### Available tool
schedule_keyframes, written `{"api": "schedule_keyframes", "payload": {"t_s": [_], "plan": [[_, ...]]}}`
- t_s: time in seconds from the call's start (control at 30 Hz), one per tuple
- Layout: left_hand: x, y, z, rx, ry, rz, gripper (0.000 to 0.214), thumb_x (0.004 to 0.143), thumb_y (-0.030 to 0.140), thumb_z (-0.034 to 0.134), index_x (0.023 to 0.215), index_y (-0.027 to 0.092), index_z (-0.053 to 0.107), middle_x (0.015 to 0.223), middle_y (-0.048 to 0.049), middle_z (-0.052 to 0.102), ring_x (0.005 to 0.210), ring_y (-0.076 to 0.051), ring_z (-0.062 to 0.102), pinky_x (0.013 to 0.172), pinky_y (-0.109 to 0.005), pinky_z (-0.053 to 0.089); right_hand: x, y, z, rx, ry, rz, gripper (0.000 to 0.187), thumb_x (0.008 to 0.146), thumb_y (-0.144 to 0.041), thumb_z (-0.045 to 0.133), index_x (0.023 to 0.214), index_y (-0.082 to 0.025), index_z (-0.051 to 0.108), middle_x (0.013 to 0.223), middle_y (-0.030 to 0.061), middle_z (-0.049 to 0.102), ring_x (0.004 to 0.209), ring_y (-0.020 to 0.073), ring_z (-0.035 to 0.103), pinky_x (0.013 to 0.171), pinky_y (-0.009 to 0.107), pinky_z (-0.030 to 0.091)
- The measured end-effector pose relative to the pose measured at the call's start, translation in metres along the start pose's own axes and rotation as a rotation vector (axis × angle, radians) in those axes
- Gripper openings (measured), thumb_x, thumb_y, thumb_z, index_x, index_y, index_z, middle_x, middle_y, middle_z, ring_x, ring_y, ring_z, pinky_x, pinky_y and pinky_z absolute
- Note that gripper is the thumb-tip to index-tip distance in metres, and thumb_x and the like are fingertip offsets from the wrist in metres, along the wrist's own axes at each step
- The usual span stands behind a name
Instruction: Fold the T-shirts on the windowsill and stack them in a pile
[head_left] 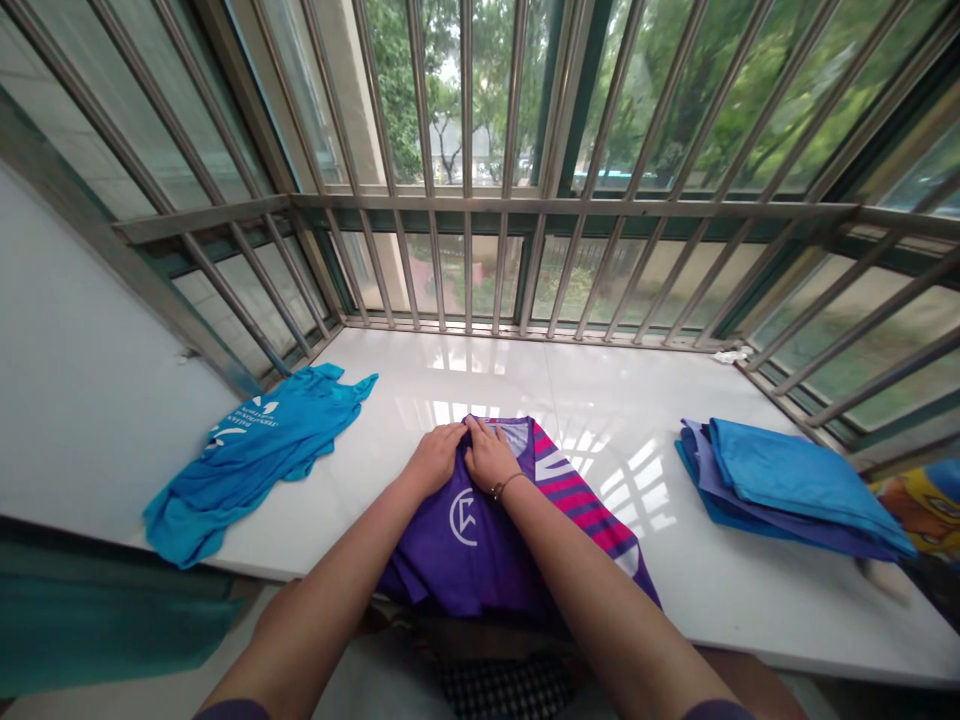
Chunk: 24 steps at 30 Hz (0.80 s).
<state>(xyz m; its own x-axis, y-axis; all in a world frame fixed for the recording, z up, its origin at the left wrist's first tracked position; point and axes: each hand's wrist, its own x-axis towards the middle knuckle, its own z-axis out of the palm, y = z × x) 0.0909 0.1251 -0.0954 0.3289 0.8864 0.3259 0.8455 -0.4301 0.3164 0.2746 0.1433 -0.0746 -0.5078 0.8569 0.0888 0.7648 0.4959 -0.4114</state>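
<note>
A purple sports shirt (480, 545) with pink stripes and a white round logo lies on the white window ledge (600, 400), its lower end hanging over the front edge. My left hand (433, 457) and my right hand (489, 455) rest side by side on the shirt's far end, near the collar. Both have their fingers curled and pinched onto the fabric. A thin bracelet sits on my right wrist.
A crumpled light blue shirt (247, 455) with white print lies at the left of the ledge. A stack of folded blue and purple clothes (787, 485) sits at the right. Metal window bars (465, 170) enclose the ledge on three sides.
</note>
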Motion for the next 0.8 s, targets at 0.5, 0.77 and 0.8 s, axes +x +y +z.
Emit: {"api": "schedule_keyframes", "payload": {"t_s": [0.5, 0.77, 0.8], "plan": [[0.018, -0.008, -0.002, 0.181, -0.137, -0.059, 0.051, 0.106, 0.024, 0.048, 0.156, 0.019, 0.058, 0.162, -0.0106, 0.058, 0.148, -0.030, 0.055, 0.125, -0.050, 0.042, 0.000, -0.001, -0.002, -0.002, -0.030, 0.004, 0.072, 0.101, -0.026, 0.042, 0.171, -0.012, 0.030, 0.175, 0.0131, 0.037, 0.164, 0.0288, 0.029, 0.135, 0.054, 0.017], [0.014, -0.004, -0.026, 0.152, -0.070, -0.183, 0.053, 0.107, 0.026, 0.043, 0.158, 0.018, 0.054, 0.166, -0.0148, 0.052, 0.153, -0.032, 0.050, 0.126, -0.056, 0.042, 0.001, -0.001, -0.003, -0.005, -0.052, 0.007, 0.070, 0.103, -0.027, 0.042, 0.171, -0.015, 0.031, 0.173, 0.0131, 0.041, 0.164, 0.0280, 0.028, 0.135, 0.052, 0.013], [0.005, -0.004, -0.035, 0.125, 0.002, -0.190, 0.052, 0.107, 0.023, 0.042, 0.156, 0.016, 0.055, 0.164, -0.0162, 0.055, 0.151, -0.031, 0.052, 0.126, -0.054, 0.043, 0.001, 0.000, -0.003, -0.008, -0.054, 0.004, 0.070, 0.103, -0.027, 0.042, 0.171, -0.016, 0.031, 0.173, 0.0126, 0.041, 0.164, 0.0277, 0.027, 0.135, 0.053, 0.013]]}}
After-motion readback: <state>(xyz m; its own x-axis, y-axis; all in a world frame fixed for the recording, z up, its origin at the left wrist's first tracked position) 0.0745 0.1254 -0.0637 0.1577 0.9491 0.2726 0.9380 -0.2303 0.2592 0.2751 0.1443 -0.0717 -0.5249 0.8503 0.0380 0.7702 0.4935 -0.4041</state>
